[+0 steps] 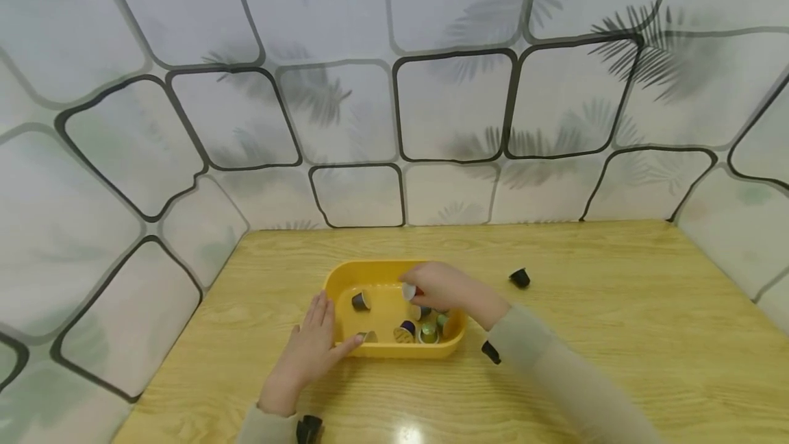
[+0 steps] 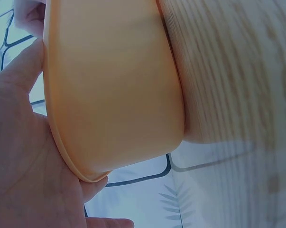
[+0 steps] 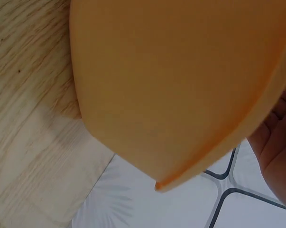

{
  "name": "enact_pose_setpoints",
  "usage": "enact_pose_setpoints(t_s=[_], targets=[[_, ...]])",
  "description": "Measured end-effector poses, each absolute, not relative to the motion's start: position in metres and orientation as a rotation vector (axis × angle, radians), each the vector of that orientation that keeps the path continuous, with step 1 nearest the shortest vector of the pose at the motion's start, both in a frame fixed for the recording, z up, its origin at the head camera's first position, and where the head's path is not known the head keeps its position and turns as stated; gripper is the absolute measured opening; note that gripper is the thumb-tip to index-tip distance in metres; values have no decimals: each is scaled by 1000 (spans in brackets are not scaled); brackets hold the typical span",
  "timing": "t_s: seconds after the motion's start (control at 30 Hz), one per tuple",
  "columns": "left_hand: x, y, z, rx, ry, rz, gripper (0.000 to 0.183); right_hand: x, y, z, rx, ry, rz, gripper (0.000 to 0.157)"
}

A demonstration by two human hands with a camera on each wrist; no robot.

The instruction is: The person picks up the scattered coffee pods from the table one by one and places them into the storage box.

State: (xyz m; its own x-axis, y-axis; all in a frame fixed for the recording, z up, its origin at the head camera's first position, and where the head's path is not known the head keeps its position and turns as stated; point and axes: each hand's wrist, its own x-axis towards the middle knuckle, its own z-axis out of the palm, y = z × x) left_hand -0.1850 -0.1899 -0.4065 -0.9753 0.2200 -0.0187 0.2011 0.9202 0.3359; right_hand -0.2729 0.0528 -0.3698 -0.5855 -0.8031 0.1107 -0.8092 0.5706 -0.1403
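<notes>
A yellow plastic tub [image 1: 394, 350] stands on the table with several coffee capsules in it. My left hand [image 1: 302, 355] rests on its left end, fingers straight and thumb along the near rim; the left wrist view shows this palm [image 2: 29, 166] against the rim. Over the right part of the tub, my right hand [image 1: 446, 286] pinches a coffee capsule [image 1: 409, 291] with a pale lid and a bit of red showing. Below lie a dark blue capsule [image 1: 405, 331] and a green capsule [image 1: 428, 333]. A dark grey capsule [image 1: 361, 301] lies at the left.
A black capsule [image 1: 520, 278] lies on the wooden table [image 1: 585, 307] right of the tub. Small black pieces sit at both wrists, seemingly the wrist cameras. Patterned cloth walls [image 1: 456, 108] enclose the table at the back and sides.
</notes>
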Motion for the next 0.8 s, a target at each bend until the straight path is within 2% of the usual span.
enact_pose_setpoints(t_s=[0.8], targets=[[-186, -190, -404, 339, 3010, 495, 90, -278, 14, -398, 1439, -2904, 105, 29]])
